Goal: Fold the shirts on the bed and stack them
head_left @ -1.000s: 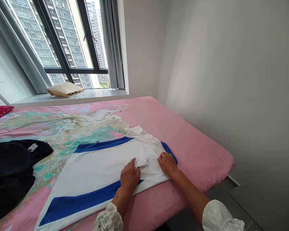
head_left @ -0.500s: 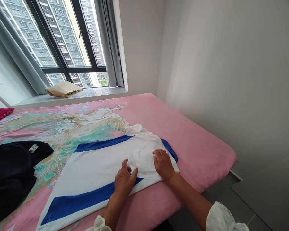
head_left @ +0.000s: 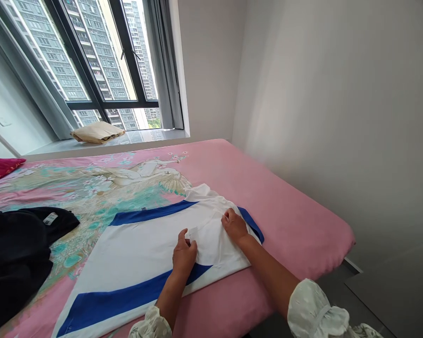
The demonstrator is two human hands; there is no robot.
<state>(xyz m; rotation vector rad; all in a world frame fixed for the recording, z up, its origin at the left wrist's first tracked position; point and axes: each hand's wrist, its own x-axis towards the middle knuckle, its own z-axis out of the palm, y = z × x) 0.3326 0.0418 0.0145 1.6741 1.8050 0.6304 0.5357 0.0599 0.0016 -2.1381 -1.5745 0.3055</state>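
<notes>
A white shirt with blue bands lies spread on the bed, its upper part at the right, where the cloth is folded over and creased. My left hand is over the middle of the shirt, thumb and fingers closed on a bit of the white cloth. Farther right, my right hand pinches the white cloth near the shirt's upper end. The fingertips of both hands are partly hidden. A blue edge of the shirt shows beyond my right hand.
The bed has a pink sheet with a printed picture. Dark clothing with a white label lies at the left, and a red cushion behind it. A beige folded item rests on the windowsill. A wall stands at the right.
My right hand has moved slightly away from me and its fingers have closed on the cloth. My left hand's fingers have drawn together from a spread pose.
</notes>
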